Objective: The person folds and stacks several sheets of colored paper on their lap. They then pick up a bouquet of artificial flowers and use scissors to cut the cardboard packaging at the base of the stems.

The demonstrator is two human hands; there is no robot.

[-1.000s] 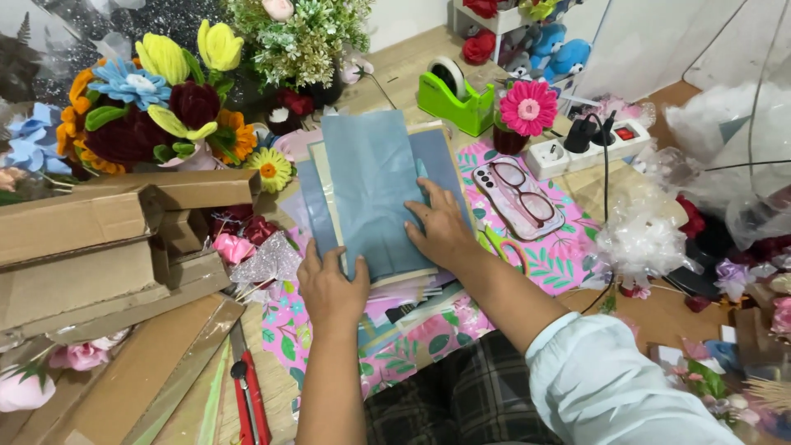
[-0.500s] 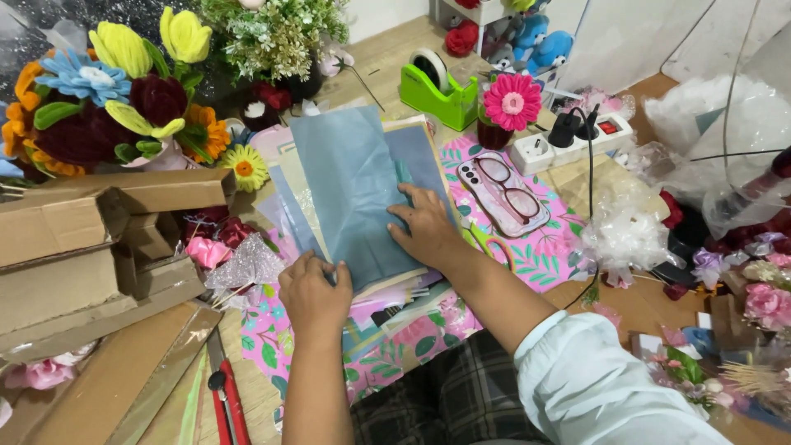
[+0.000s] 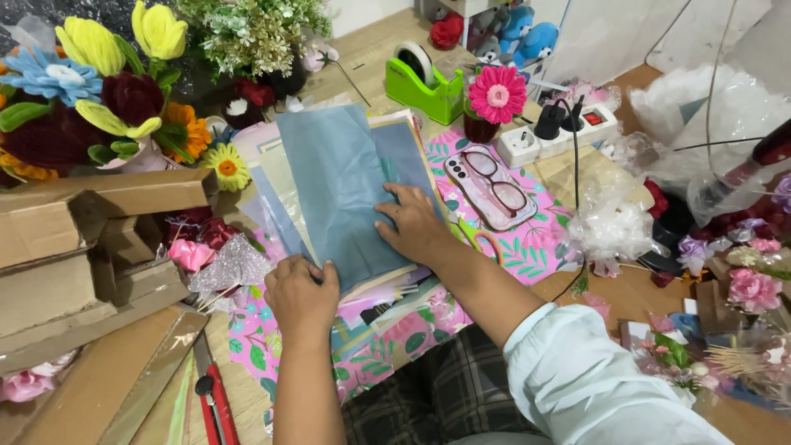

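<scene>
A folded sheet of blue tissue paper (image 3: 346,185) lies on top of a stack of pastel paper sheets (image 3: 272,177) on the table. My left hand (image 3: 301,297) grips the near edge of the blue sheet and the stack with curled fingers. My right hand (image 3: 412,222) presses flat on the right side of the blue sheet, fingers spread. Pink floral wrapping paper (image 3: 527,243) lies under the stack.
Brown cardboard boxes (image 3: 91,247) sit at the left, with a bouquet of pipe-cleaner flowers (image 3: 91,91) behind. A green tape dispenser (image 3: 424,82), a pink flower in a pot (image 3: 494,99), a power strip (image 3: 552,136) and eyeglasses on a phone (image 3: 490,185) lie at the right. Red-handled scissors (image 3: 214,404) rest near the front.
The view has shifted slightly; both hands stay on the blue sheet. My left hand has slid a little along the near edge while my right hand keeps pressing down.
</scene>
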